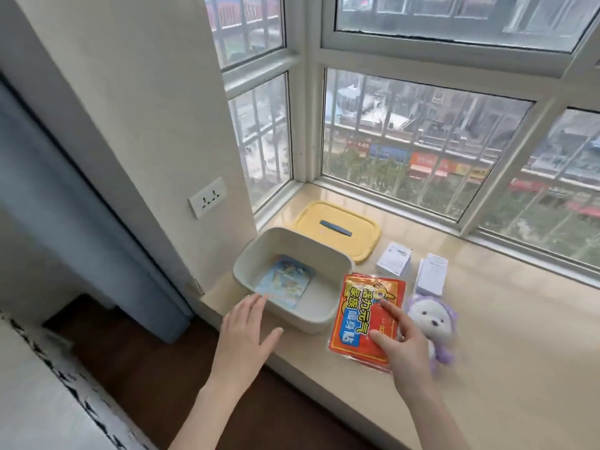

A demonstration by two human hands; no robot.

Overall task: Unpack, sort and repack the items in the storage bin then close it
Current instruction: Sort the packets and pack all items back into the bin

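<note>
A cream storage bin (334, 264) stands open on the windowsill, with a blue picture packet (285, 284) lying flat on its floor. Its yellow lid (341, 228) lies flat behind it. To the bin's right lies a red packet (360, 316) with yellow and blue lettering. My right hand (406, 345) rests on that packet, forefinger and thumb spread, fingertips touching it. My left hand (246, 332) hovers open at the bin's near left corner, holding nothing. A purple plush toy (431, 326) lies right of the red packet. Two small white boxes (394, 263) (431, 277) sit behind them.
The beige windowsill (503, 352) runs to the right under a barred window (422, 151). A wall with a socket (207, 196) stands left of the bin. The sill's front edge drops to a dark floor (146, 368) below my arms.
</note>
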